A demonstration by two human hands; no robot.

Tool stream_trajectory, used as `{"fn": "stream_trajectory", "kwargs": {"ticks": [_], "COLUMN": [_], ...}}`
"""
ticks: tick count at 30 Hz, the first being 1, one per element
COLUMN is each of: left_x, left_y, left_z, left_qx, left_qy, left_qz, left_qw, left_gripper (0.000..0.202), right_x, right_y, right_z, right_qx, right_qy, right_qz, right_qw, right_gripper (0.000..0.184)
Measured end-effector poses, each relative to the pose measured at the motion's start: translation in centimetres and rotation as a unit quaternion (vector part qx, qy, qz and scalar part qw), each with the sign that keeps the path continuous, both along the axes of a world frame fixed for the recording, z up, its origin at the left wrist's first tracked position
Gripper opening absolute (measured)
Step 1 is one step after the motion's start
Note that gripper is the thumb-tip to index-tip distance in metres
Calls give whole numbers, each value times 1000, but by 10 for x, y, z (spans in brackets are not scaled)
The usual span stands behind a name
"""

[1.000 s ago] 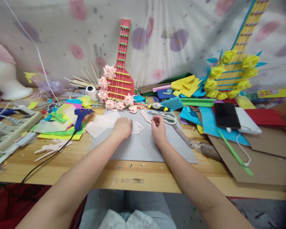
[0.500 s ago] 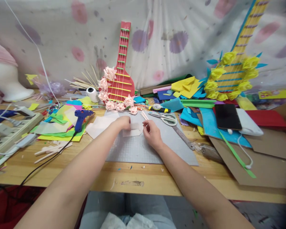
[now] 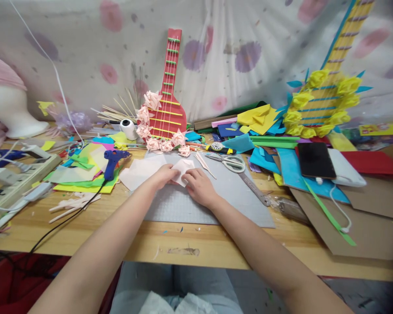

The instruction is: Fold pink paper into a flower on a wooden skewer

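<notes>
A small pale pink sheet of paper (image 3: pixel 182 167) is held between my two hands over the grey cutting mat (image 3: pixel 229 205). My left hand (image 3: pixel 165 175) pinches its left edge. On the lower right side, the fingers of my right hand (image 3: pixel 199 185) are curled onto the same sheet. More pale paper (image 3: pixel 140 171) lies flat to the left, partly behind my left hand. Right of the sheet, a narrow rolled strip of pale paper (image 3: pixel 205 165) rests on the mat, close to the scissors (image 3: pixel 233 164).
Behind the mat stands a red paper guitar (image 3: pixel 168 115) with pink paper flowers. A blue glue gun (image 3: pixel 111 165) stands at left, its cord crossing the table. A metal ruler (image 3: pixel 253 187), a phone (image 3: pixel 316 161) and cardboard (image 3: pixel 363 231) are at right.
My right hand has moved left and taken hold of the paper sheet, which is now turned at an angle. The rolled strip lies on the mat, apart from my right hand.
</notes>
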State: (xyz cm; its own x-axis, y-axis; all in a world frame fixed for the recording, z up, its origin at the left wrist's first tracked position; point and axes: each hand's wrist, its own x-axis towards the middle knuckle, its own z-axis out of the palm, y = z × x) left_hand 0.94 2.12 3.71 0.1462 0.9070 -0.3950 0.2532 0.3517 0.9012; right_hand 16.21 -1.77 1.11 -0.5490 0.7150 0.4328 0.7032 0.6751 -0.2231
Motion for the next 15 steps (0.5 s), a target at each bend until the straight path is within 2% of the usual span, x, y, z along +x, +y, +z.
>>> {"fn": "stream_trajectory", "kwargs": {"ticks": [2, 4, 6, 8, 11, 15], "left_x": [-1, -4, -9, -15, -22, -25], "left_y": [1, 0, -5, -13, -26, -36], "left_z": [-7, -12, -15, -15, -15, -21], "left_qx": [43, 143, 280, 384, 420, 412], "left_qy": [38, 128, 217, 292, 349, 388], "left_qz": [2, 34, 65, 44, -38, -92], "left_qw": [998, 981, 933, 875, 837, 819], "left_gripper": [17, 22, 33, 32, 22, 22], "right_x": [-1, -1, 0, 2, 6, 8], "right_y": [3, 5, 7, 9, 11, 12], "right_z": [-1, -4, -7, -10, -13, -14], "right_qx": [-7, -16, -30, -48, -70, -92], "right_qy": [-7, -4, 14, 43, 78, 109], "right_qz": [21, 32, 26, 14, 7, 2], "right_qw": [1000, 999, 999, 998, 994, 990], "right_gripper": [18, 16, 15, 12, 8, 4]}}
